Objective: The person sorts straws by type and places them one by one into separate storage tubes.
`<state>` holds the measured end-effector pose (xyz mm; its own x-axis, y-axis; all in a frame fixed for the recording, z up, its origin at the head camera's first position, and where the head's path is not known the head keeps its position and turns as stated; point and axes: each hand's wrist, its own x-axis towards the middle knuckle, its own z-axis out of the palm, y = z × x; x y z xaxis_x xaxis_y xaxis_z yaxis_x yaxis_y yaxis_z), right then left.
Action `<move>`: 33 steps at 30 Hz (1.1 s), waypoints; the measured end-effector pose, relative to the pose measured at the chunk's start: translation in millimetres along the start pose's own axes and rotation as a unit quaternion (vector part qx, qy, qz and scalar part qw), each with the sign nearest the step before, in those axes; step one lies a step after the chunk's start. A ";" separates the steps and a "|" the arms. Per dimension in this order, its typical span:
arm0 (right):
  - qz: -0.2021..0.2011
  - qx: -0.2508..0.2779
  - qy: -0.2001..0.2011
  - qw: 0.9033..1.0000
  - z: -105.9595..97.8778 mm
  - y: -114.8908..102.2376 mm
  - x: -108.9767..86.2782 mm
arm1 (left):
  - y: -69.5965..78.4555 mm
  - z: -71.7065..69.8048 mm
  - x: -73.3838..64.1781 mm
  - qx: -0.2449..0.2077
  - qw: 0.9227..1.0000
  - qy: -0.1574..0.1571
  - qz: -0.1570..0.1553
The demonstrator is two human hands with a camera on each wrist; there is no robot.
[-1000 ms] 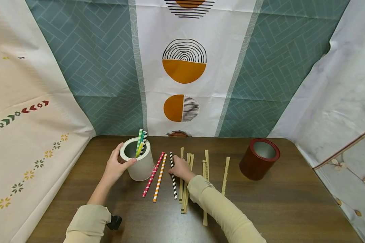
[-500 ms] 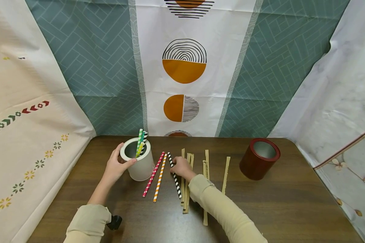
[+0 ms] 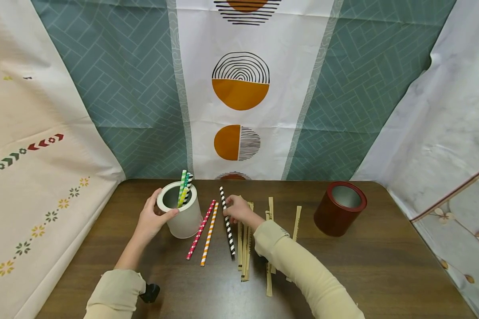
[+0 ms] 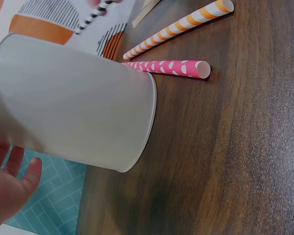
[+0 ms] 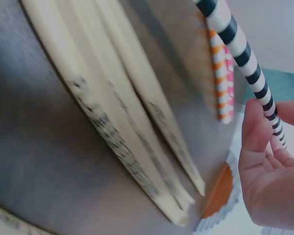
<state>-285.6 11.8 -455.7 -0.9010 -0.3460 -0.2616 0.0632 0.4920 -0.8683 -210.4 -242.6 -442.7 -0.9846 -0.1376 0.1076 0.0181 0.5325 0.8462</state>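
My left hand holds the upper part of a white can, thumb and fingers on opposite sides. In the left wrist view the can's wall fills much of the picture. Several striped straws, green, yellow and black, stand inside it. Between thumb and fingertips, my right hand pinches a black-and-white striped straw, raised off the table in the right wrist view. A pink dotted straw and an orange striped straw lie between the can and this hand.
Several narrow tan paper-wrapped sticks lie beneath and right of my right hand, some partly covered by the sleeve. A dark red can stands at the right of the brown table. Patterned cloths hang behind.
The black-and-white straw has risen from the table in my right hand, its far end shifting away from me. My left hand and the white can have stayed put.
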 end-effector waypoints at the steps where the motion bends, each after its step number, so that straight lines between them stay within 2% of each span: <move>1: -0.002 0.003 -0.002 1.000 -2.9 -3.7 -1.4 | -0.1 0.2 0.1 -0.001 1.000 0.000 0.000; 8: -0.023 0.060 -0.017 0.998 -22.3 -31.2 -7.6 | 0.7 -0.5 -0.6 -0.003 1.000 0.002 0.002; 15: -0.058 0.116 -0.018 0.991 -37.9 -59.3 -12.6 | -0.1 -0.1 -0.6 -0.006 1.000 0.003 0.003; 21: -0.090 0.160 -0.009 0.983 -43.7 -81.1 -16.0 | 0.2 0.0 -0.3 -0.005 1.000 0.003 0.002; 25: -0.115 0.186 0.006 0.976 -45.5 -94.0 -17.4 | 0.9 0.1 -0.5 -0.005 1.000 0.002 0.003; 33: -0.196 0.209 0.072 0.955 -45.1 -116.7 -19.9 | 1.2 -0.1 -1.0 -0.005 1.000 0.001 0.003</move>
<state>-294.4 -2.7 -330.2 -0.9381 -0.3108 0.1531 -0.1527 -0.0260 -0.9879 -209.3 -241.9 -441.7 -0.9840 -0.1364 0.1150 0.0268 0.5244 0.8511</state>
